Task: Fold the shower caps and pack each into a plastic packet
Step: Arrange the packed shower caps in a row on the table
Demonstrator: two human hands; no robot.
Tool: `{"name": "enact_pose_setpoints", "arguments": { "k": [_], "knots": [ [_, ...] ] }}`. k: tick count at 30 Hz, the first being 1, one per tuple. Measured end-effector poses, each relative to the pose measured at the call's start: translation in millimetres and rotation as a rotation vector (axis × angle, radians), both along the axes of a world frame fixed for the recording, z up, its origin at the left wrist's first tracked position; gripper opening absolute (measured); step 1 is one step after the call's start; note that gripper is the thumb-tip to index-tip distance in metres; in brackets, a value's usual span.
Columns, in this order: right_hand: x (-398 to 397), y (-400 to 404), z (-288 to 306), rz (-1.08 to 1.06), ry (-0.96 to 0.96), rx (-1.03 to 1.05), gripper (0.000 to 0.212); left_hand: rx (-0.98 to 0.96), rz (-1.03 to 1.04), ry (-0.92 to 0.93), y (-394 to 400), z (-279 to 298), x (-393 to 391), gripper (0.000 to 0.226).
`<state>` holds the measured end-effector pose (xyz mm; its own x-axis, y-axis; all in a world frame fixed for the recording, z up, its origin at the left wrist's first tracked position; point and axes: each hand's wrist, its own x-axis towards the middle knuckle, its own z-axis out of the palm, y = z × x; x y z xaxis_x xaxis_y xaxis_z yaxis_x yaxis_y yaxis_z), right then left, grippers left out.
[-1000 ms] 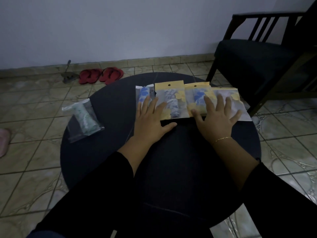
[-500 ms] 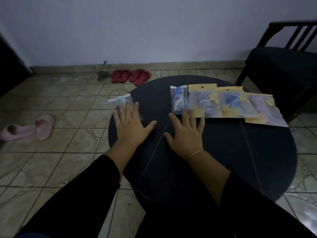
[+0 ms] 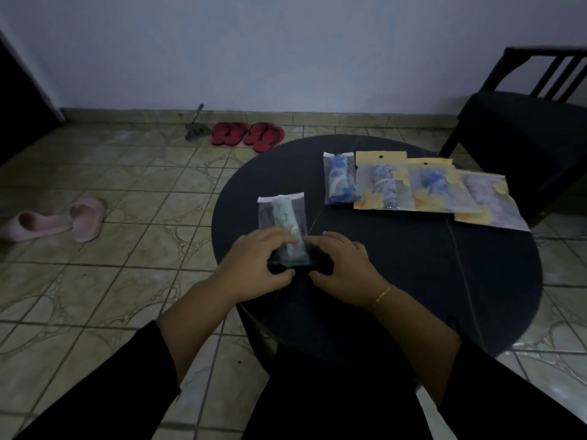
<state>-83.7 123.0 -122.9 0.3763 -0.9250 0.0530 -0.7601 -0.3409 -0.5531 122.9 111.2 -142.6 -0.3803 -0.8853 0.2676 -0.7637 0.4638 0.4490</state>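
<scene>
Both hands clamped: left hand (image 3: pixel 254 262) and right hand (image 3: pixel 344 268) pinching green-cap packet (image 3: pixel 287 227) between them, likely for aligning beside filled packets (image 3: pixel 413 188) beyond right hand.

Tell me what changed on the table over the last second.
Both hands left the row of packets. The left hand and right hand now hold the green-cap packet by its near end, nearer the table's middle than before. The four packets at the back stayed in their row.
</scene>
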Motion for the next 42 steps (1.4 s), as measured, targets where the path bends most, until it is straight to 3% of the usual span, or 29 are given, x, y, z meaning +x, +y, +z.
{"name": "enact_pose_setpoints", "arguments": {
  "k": [5,7,11,17,32,37,42],
  "knots": [
    [-2.4,6.0,-9.0,-0.135,-0.454,0.159,0.032,-0.093,0.004,0.145,17.5,-12.4,-9.9,0.03],
    [-2.4,4.7,-8.6,-0.169,-0.521,0.194,0.024,-0.116,0.005,0.192,19.9,-13.2,-11.8,0.023],
    [-4.9,-1.6,-9.8,-0.132,-0.445,0.222,0.03,-0.178,0.0,0.16,23.7,-19.0,-12.7,0.02],
    [2.9,-6.6,1.3,-0.138,-0.194,0.152,0.043,-0.212,-0.024,0.178,22.6,-21.1,-12.1,0.034],
    [19.6,-1.1,1.6,-0.074,0.168,-0.189,0.038,-0.163,0.011,0.079,26.7,-13.7,-13.2,0.02],
    [26.0,-2.8,1.6,-0.106,0.212,-0.198,0.035,-0.196,0.029,0.027,25.7,-14.9,-12.8,0.021],
    [9.5,-4.0,6.6,-0.04,0.058,0.047,0.032,-0.096,0.07,0.084,24.1,-15.6,-12.9,0.033]
  ]
}}
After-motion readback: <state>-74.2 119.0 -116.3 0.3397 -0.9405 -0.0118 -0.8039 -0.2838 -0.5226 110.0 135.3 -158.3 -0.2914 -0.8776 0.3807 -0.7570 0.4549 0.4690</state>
